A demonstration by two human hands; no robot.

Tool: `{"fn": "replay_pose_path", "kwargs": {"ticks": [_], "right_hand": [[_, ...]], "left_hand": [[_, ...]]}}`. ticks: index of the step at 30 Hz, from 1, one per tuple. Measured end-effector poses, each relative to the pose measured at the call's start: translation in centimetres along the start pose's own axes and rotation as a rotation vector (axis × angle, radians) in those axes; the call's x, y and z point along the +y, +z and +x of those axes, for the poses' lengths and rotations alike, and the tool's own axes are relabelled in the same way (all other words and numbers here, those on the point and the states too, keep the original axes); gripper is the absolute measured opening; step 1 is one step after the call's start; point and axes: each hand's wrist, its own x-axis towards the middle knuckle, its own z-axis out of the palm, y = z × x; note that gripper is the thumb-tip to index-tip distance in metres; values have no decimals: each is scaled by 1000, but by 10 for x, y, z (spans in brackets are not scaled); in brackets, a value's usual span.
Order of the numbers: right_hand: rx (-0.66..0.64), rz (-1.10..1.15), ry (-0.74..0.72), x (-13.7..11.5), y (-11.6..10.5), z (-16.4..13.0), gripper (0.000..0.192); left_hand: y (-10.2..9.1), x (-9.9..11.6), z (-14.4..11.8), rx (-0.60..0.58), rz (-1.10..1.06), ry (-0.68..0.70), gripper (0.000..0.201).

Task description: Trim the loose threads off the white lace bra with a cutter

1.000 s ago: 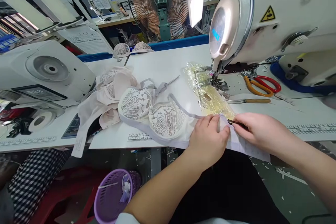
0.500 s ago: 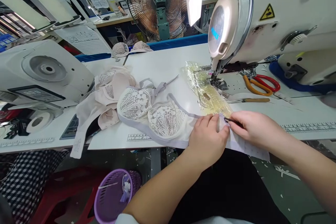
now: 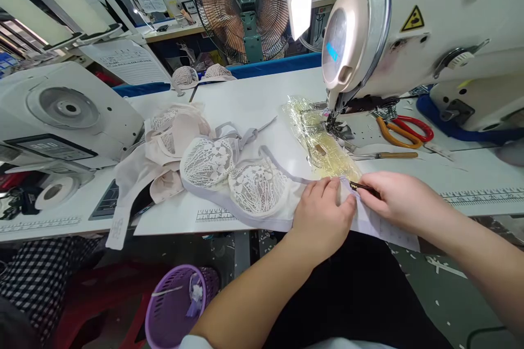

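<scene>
Head view shows a white lace bra [image 3: 241, 180] lying flat at the desk [image 3: 254, 103] front edge, its lilac band trailing off toward the person. Left hand [image 3: 325, 218] presses the band down with fingers spread flat, holding nothing. Right hand [image 3: 395, 199] pinches a small dark tool [image 3: 362, 187], its tip at the band's end. By the look of it the work on that end is midway; the sewing machine [image 3: 409, 38] needle stands apart from the band.
</scene>
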Motion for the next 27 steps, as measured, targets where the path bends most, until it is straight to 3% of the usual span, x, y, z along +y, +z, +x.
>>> {"fn": "replay_pose_path", "kwargs": {"ticks": [9,14,20,27], "right_hand": [[35,12,-11,-2,5,10,21],[-36,-8,-44,7,2,-1,25],[-11,21,-12,15,2,-16,25],[-11,-5,-29,9,7,-12,25]], "left_hand": [[-2,-1,-1,-34,-27,1,25],[0,0,-1,-18,-15,-4,22],[0,-1,-1,-18,-25,11,23],[0,-1,-1,-29,-10,16,24]]}}
